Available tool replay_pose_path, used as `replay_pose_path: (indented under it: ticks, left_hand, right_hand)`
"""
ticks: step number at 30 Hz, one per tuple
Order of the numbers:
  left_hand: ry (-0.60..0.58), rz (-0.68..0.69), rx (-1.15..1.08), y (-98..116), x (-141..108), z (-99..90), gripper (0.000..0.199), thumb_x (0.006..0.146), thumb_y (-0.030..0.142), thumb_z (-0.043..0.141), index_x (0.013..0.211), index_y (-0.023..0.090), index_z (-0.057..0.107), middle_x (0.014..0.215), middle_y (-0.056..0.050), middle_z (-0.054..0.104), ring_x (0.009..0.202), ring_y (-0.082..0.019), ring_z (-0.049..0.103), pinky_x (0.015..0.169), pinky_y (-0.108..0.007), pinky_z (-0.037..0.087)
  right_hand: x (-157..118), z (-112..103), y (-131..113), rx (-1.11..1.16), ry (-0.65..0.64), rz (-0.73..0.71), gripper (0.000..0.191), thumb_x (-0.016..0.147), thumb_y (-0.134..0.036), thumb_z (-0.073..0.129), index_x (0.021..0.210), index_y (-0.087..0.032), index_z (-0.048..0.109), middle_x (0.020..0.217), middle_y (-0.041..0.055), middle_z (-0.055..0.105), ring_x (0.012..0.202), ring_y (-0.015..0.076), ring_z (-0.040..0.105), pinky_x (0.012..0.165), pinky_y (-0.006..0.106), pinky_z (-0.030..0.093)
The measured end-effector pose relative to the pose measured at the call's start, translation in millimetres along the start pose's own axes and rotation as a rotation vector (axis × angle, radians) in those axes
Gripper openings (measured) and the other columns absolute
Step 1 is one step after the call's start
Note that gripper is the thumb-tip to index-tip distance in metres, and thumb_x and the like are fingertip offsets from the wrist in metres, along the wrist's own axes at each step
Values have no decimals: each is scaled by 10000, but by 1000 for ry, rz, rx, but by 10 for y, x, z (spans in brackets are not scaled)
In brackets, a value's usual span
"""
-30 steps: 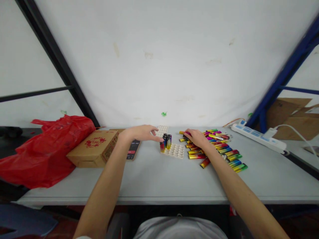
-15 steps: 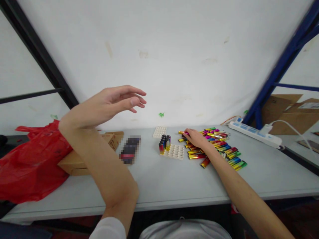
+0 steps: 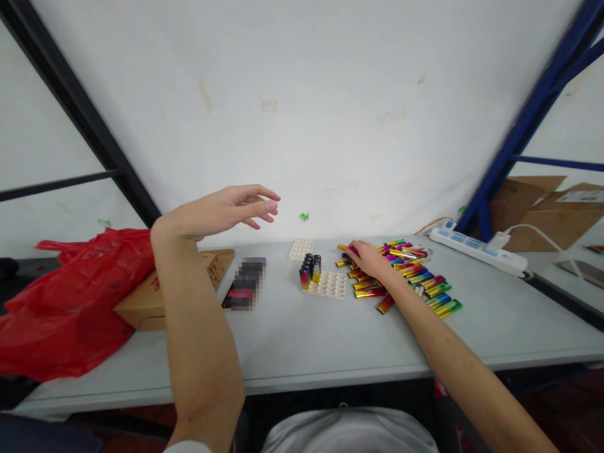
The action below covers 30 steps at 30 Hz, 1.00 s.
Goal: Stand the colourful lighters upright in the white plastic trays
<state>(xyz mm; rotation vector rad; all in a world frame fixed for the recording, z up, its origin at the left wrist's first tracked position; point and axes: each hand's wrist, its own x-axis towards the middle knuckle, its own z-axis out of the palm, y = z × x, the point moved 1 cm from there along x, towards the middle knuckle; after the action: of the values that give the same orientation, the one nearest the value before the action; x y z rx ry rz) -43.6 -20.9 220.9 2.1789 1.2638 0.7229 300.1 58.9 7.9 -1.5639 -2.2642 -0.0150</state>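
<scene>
Several metallic-coloured cylinders (image 3: 304, 277) stand upright at the left side of the near white tray (image 3: 334, 286), with a far white tray (image 3: 301, 249) behind and a blurred phone (image 3: 245, 284) to the left. Left hand (image 3: 236, 209) is raised before the wall (image 3: 302, 138), fingers loosely parted. Right hand (image 3: 370, 258) rests at the left edge of the cylinder heap (image 3: 418, 272), fingers closed on a gold-and-red cylinder (image 3: 342, 247)

shirt (image 3: 349, 433): light grey | left sleeve (image 3: 189, 447): short, white | hands: bare
</scene>
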Motion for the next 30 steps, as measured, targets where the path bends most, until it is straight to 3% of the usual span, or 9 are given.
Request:
replay_pose_path:
  ticks: [4, 7, 10, 13, 17, 20, 22, 26, 30]
  left_hand:
    - [-122, 44, -39, -110, 114, 268, 552, 903, 637, 657, 1251, 209, 678, 1140, -108, 766, 1073, -288, 731, 886, -424, 626]
    - [-195, 25, -62, -334, 249, 513, 549, 896, 629, 657, 1226, 190, 671, 1088, -109, 772, 1034, -277, 735, 855, -410, 624]
    - [-80, 33, -43, -601, 387, 786, 570, 882, 645, 644, 1176, 157, 671, 1030, -120, 762, 1007, -278, 730, 801, -390, 618]
    - [101, 84, -30, -781, 450, 1088, 576, 917, 644, 578, 1204, 150, 651, 1154, -144, 731, 1043, -274, 714, 812, -384, 608]
    - [115, 142, 13, -831, 422, 1402, 571, 950, 623, 561, 1297, 173, 621, 1264, -147, 701, 1143, -279, 686, 941, -421, 581]
    - [19, 151, -10, -852, 371, 1492, 679, 887, 635, 671, 1402, 204, 573, 1419, -152, 630, 1261, -309, 635, 1048, -469, 544]
    - [-58, 146, -18, -904, 323, 1515, 820, 811, 617, 776, 1483, 225, 516, 1498, -152, 577, 1328, -328, 598, 1123, -498, 496]
    - [-134, 166, -30, -1038, 208, 1560, 1066, 701, 546, 892, 1594, 243, 394, 1621, -148, 459, 1426, -344, 530, 1208, -493, 423]
    - [-199, 183, 23, -1109, 129, 1613, 1167, 701, 451, 903, 1658, 244, 268, 1697, -142, 350, 1518, -342, 422, 1266, -478, 334]
  right_hand:
    - [-4, -53, -37, 53, 72, 11, 326, 1108, -404, 427, 1132, -195, 676, 1094, 105, 773, 1004, 239, 715, 877, 291, 464]
    - [-7, -74, -82, 136, 113, 2, 344, 1108, -432, 419, 1200, -220, 673, 1021, 75, 791, 941, 241, 728, 835, 291, 474]
    - [-17, -78, -144, 263, 170, -37, 352, 1104, -426, 418, 1192, -214, 685, 1021, 75, 797, 933, 230, 725, 850, 291, 484]
    - [-32, -63, -208, 381, 233, -33, 329, 1074, -423, 470, 1196, -210, 689, 1039, 75, 795, 917, 214, 711, 868, 296, 492]
    - [-19, -2, -245, 568, 297, 35, 348, 975, -523, 597, 1083, -211, 708, 792, 17, 726, 689, 177, 614, 707, 284, 462]
    - [19, 59, -231, 692, 307, 63, 432, 906, -630, 634, 833, -205, 670, 654, -11, 611, 625, 161, 523, 623, 281, 410]
    - [42, 92, -226, 760, 289, 59, 488, 908, -675, 600, 766, -208, 625, 651, -11, 585, 631, 159, 513, 618, 285, 412]
    - [44, 120, -282, 966, 218, 53, 544, 916, -751, 527, 820, -219, 585, 761, 11, 632, 697, 166, 578, 655, 291, 491]
    - [-9, 101, -407, 1299, 37, 106, 538, 871, -762, 588, 993, -239, 553, 920, 29, 681, 714, 160, 637, 643, 316, 572]
